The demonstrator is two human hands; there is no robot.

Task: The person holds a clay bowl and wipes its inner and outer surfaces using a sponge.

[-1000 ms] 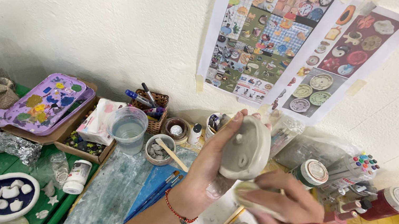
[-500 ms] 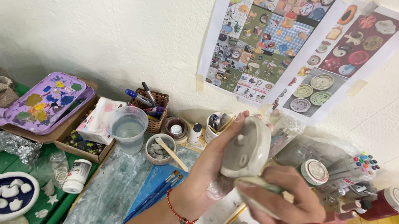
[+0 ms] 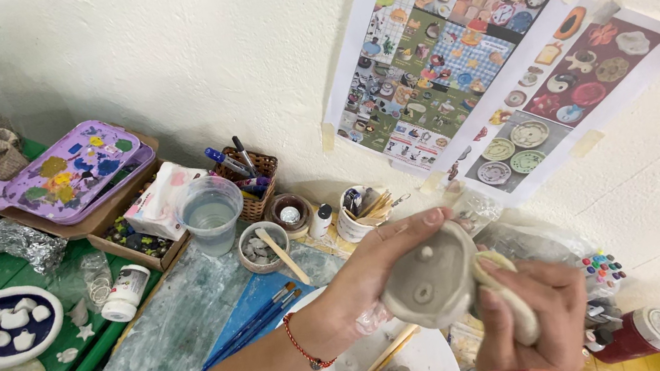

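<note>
— What have the hands got?

— A round, pale grey unfired clay piece [image 3: 434,284], shaped like a shallow dish, held up above the white work board [image 3: 428,360] in front of the wall. The left hand [image 3: 372,280] is wrapped round its left edge, fingertips over the top rim. The right hand [image 3: 535,312] is closed against its right side, pressing a small cream sponge or pad [image 3: 512,302] to it; I can't quite tell which.

— How would it handle?

— Light, I'd judge, but soft and easily dented or cracked if thin. Best cradled by the rim and underside with spread fingers, not pinched.

— What's around?

— A clear plastic cup of water [image 3: 211,215], a small bowl with a wooden stick [image 3: 262,247], blue-handled brushes [image 3: 251,326] and a purple paint palette [image 3: 67,171].
</note>
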